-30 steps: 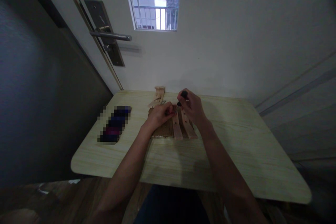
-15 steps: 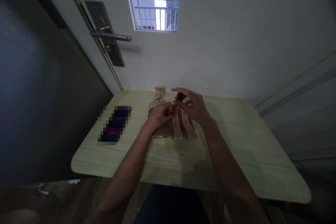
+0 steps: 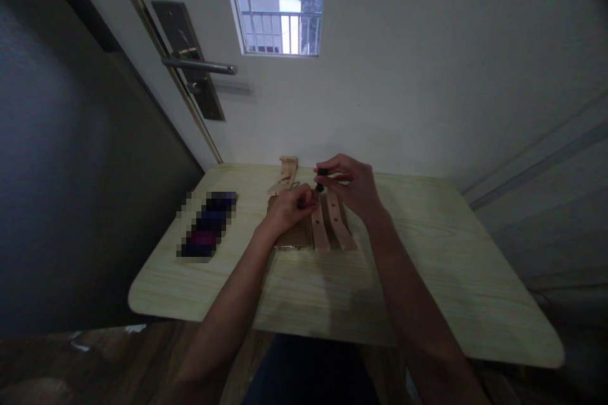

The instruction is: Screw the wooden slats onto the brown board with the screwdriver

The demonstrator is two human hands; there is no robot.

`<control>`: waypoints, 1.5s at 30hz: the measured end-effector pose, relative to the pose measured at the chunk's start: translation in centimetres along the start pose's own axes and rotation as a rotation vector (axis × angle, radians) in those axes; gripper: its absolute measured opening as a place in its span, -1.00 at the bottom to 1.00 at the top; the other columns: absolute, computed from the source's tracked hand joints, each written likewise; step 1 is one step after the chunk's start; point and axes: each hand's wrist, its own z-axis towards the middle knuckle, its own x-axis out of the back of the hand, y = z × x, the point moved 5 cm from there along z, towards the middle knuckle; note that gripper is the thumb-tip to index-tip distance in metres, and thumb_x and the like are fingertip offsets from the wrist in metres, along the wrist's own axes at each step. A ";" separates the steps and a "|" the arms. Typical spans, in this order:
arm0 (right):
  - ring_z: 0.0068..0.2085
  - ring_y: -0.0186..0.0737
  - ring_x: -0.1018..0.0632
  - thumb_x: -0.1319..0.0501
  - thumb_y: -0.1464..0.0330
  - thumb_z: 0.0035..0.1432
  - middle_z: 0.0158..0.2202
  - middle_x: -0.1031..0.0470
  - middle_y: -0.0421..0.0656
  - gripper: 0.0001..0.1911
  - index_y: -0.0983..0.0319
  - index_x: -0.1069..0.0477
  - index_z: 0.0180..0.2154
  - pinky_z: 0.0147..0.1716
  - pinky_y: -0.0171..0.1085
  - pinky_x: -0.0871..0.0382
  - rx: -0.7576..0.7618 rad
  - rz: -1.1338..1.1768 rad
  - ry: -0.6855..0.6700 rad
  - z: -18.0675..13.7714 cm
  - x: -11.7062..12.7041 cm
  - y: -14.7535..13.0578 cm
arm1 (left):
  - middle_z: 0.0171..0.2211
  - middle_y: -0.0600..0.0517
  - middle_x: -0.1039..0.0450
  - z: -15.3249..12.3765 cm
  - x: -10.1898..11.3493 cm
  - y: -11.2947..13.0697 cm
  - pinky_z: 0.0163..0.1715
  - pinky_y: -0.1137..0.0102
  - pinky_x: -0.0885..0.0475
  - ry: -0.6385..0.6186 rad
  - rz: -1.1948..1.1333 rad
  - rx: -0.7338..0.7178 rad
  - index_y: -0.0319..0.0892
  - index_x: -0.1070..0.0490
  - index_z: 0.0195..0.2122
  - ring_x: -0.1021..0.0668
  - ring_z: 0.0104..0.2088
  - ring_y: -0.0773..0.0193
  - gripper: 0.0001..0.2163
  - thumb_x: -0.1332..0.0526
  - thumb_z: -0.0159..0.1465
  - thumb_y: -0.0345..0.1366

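Note:
My right hand [image 3: 354,182] pinches a short black screwdriver [image 3: 322,177] between thumb and fingers, holding it upright with its lower end down at the left hand. My left hand [image 3: 293,205] is closed in a pinch at the upper end of a pale wooden strip [image 3: 320,231]; whatever sits between its fingertips is too small to make out. A second wooden strip [image 3: 338,221] with holes lies beside the first, under the right hand. Both rest on a brown board [image 3: 294,239] with a shiny front edge, partly covered by the left hand.
Behind the left hand, a pale wooden piece [image 3: 287,171] lies near the door [image 3: 403,76]. A blurred dark object [image 3: 209,224] is on the left of the light wood table [image 3: 441,266]. The door handle [image 3: 204,66] juts out above the table's left side.
My right hand has turned the black screwdriver more upright and its fingers have shifted around it. My left hand has stayed in place over the wooden strip.

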 end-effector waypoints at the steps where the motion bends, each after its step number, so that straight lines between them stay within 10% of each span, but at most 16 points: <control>1: -0.31 -0.32 -0.63 -0.32 0.22 0.08 -0.33 -0.61 -0.22 -0.82 0.18 -0.51 -0.32 -0.38 -0.36 -0.56 0.013 -0.004 0.004 -0.1 0.0 -0.2 | -0.49 0.15 -0.40 0.0 0.0 0.0 -0.43 0.47 -0.28 -0.002 -0.001 0.006 -0.17 -0.25 -0.44 -0.45 -0.46 0.36 -0.83 -0.27 0.18 -0.33; 25: -0.28 -0.37 -0.56 -0.26 0.25 0.17 -0.24 -0.54 -0.19 -0.79 0.12 -0.53 -0.14 -0.44 -0.44 -0.55 0.120 -0.072 0.004 -0.9 0.2 -0.7 | -0.04 -0.06 -0.38 -0.1 0.7 0.2 0.03 0.15 -0.35 -0.051 0.092 -0.065 -0.12 -0.44 -0.10 -0.44 0.01 0.06 -0.56 -0.46 0.03 -0.10; 45: -0.29 -0.36 -0.63 -0.22 0.36 0.17 -0.13 -0.60 -0.16 -0.79 0.18 -0.50 -0.14 -0.39 -0.38 -0.61 0.088 -0.021 0.057 -1.4 0.3 -0.6 | -0.18 -0.05 -0.46 -0.3 0.1 0.4 -0.06 0.18 -0.37 -0.081 0.197 -0.075 -0.16 -0.38 -0.12 -0.50 -0.11 0.04 -0.50 -0.43 0.02 0.02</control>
